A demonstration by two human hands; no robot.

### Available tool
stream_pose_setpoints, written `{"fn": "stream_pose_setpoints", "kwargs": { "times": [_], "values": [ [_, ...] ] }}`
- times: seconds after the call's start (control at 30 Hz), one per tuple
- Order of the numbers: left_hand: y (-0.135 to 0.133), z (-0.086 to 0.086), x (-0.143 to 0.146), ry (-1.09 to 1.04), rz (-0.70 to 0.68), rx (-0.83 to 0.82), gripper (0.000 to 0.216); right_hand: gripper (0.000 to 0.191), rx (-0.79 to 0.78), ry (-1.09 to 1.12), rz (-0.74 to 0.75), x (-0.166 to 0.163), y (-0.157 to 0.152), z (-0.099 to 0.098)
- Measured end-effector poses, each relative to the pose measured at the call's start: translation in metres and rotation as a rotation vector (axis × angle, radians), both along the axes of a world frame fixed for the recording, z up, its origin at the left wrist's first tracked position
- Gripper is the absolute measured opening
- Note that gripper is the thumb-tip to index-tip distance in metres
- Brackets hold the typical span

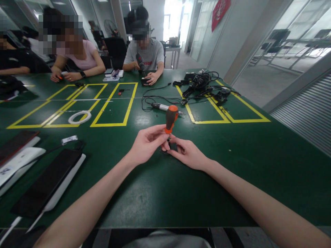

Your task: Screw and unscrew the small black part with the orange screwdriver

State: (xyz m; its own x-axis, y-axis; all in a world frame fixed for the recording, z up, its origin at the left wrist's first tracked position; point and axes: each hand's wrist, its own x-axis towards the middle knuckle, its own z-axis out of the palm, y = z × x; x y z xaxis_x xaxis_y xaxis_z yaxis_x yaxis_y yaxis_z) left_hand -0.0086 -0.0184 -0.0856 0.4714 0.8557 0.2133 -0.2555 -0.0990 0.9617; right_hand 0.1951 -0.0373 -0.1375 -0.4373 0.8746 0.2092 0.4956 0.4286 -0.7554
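A short screwdriver with an orange and black handle stands nearly upright above the green table. My left hand pinches it at the lower end of the handle. My right hand rests on the table just right of it, fingers closed on a small black part under the screwdriver tip; the part is mostly hidden by my fingers.
An electric screwdriver with its cord lies beyond my hands. A tangle of black cables sits back right. Dark flat devices with white edges lie at the left. A white ring lies inside yellow tape boxes. Other people sit at the far side.
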Motion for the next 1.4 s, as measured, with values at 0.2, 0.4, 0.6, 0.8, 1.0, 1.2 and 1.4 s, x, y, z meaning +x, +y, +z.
{"fn": "stream_pose_setpoints", "kwargs": {
  "times": [0.2, 0.4, 0.6, 0.8, 1.0, 1.2, 1.4],
  "values": [
    [0.0012, -0.0038, 0.0008, -0.075, 0.01, 0.01, 0.047, 0.018, -0.014, 0.009, -0.004, 0.0, 0.0011, -0.0016],
    [0.0007, -0.0038, 0.0013, -0.029, 0.014, 0.029, 0.035, 0.019, -0.024, 0.016, 0.009, 0.0002, 0.0012, -0.0022],
    [0.0025, -0.0072, 0.0016, -0.03, 0.017, 0.054, 0.043, 0.018, -0.008, 0.02, 0.009, 0.0005, 0.0015, -0.0026],
    [0.0036, -0.0075, 0.0007, -0.07, 0.023, 0.068, 0.038, 0.017, 0.002, 0.014, 0.001, 0.0002, 0.0005, -0.0016],
    [0.0022, -0.0045, 0.0015, -0.008, 0.051, 0.045, 0.037, 0.018, 0.008, 0.009, -0.001, 0.0001, 0.0004, -0.0011],
    [0.0023, -0.0035, 0.0012, -0.022, 0.085, 0.048, 0.046, 0.019, 0.0, 0.01, 0.0, -0.0002, 0.001, -0.0007],
    [0.0032, -0.004, 0.0004, 0.014, 0.095, 0.066, 0.032, 0.02, -0.021, 0.012, -0.005, -0.0004, 0.0002, 0.0009]
  ]
}}
